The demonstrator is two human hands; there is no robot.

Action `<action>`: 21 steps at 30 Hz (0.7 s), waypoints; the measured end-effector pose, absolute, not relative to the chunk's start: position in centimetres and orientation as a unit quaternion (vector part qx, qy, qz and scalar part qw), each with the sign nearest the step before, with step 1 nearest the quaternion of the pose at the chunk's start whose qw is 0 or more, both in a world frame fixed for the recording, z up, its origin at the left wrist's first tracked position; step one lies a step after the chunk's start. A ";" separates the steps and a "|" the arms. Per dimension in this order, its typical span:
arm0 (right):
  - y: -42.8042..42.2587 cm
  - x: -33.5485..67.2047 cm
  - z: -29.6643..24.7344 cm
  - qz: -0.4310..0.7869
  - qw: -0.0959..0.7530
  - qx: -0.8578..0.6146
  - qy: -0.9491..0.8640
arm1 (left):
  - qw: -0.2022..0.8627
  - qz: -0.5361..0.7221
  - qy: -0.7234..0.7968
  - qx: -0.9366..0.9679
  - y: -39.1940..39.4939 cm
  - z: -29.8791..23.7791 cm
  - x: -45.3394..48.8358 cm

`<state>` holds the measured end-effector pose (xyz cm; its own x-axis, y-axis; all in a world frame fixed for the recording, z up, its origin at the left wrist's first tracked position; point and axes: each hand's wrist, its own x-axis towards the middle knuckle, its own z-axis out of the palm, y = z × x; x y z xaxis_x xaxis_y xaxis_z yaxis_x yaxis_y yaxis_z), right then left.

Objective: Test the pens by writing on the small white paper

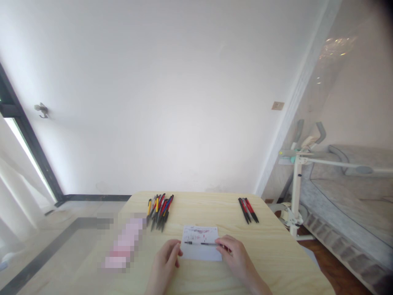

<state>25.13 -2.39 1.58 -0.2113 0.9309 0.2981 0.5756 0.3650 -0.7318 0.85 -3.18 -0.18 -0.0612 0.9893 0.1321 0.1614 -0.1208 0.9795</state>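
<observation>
Pen (201, 243) in the head view: dark, slim, lying level across a small white paper (199, 253) near the front edge of the pale wood counter (276, 250). Right hand (235, 255) at the pen's right end, fingers (221, 245) drawn narrow about it, seemingly pinching the barrel. A fleck of red just under those fingers, too small to identify. Left hand (164, 260) at the paper's left edge, fingers bent, tips touching the sheet; pressing or pinching, impossible to tell. Faint red and dark scribbles along the top strip of the paper, above the pen.

Farther back on the counter, well apart from both hands: a fanned bunch of pens (159, 207) to the left, yellow, red, blue and black; a smaller group of red and black pens (248, 209) to the right. A pixelated pink patch (123, 246) left of the left hand. Beyond the counter's right side, a white metal frame (296, 184) and a grey bed (353, 196).

Judged from this: trying out one pen on the sheet, somewhere between pick-up and stroke, barrel not yet raised to a writing angle. Next move calling for a firmer grip nearer the tip, barrel tilted up, sheet pinned flat against sliding.
</observation>
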 end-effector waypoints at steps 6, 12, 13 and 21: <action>-2.0 27.0 1.3 0.227 0.370 -0.529 -0.730 | 0.408 0.498 0.518 0.563 -3.3 -0.1 0.9; -1.2 29.5 1.1 0.190 0.371 -0.553 -0.722 | 0.408 0.481 0.523 0.573 -3.4 0.0 0.9; -1.0 30.1 1.1 0.179 0.369 -0.561 -0.719 | 0.407 0.479 0.523 0.575 -3.4 0.0 0.9; 0.4 34.5 1.7 0.071 0.374 -0.639 -0.668 | 0.405 0.464 0.527 0.586 -3.3 -0.3 0.9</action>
